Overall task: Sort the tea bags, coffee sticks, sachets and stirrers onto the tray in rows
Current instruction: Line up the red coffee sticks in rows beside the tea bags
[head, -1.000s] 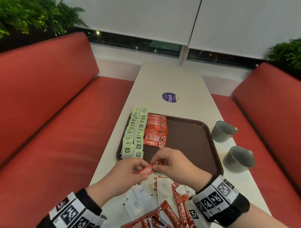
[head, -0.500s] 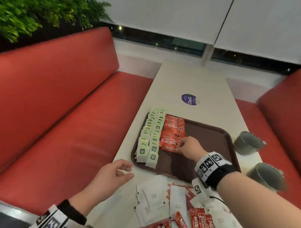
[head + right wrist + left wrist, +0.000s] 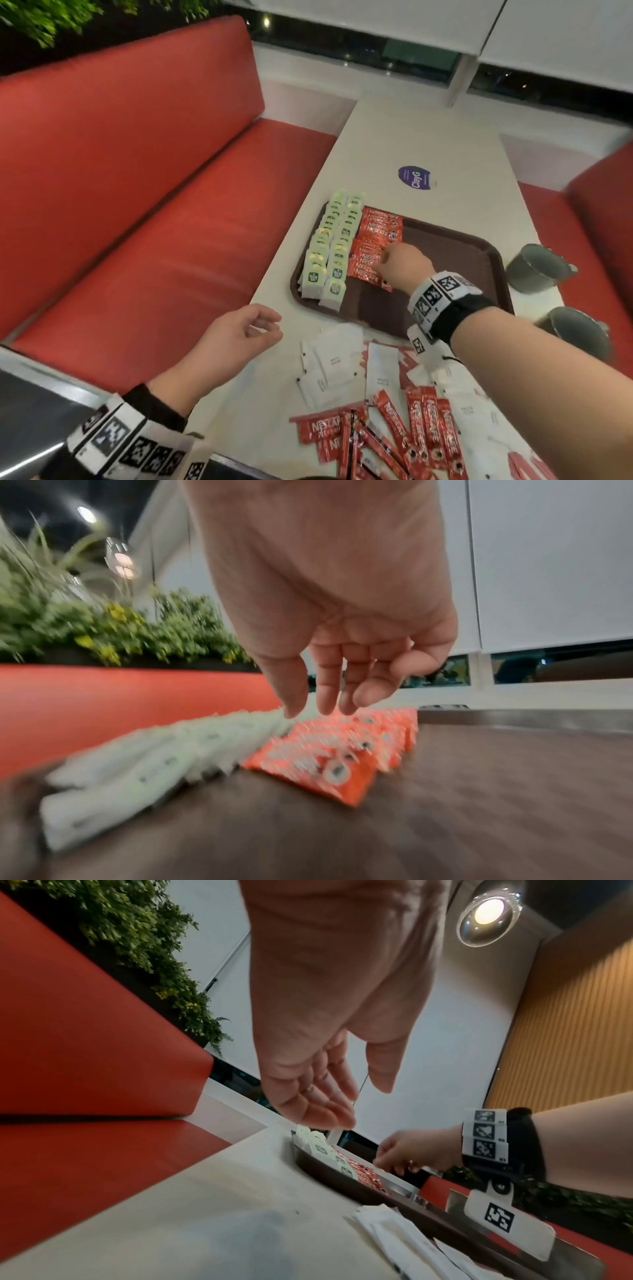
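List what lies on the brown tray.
On the tray: two rows of green tea bags and one row of red coffee sticks. The right hand covers part of that row.

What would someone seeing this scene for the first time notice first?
The brown tray in the middle of the white table, with neat rows of green tea bags and red coffee sticks along its left side. The right hand reaches over the red row, while loose sticks and white sachets lie heaped at the table's near edge.
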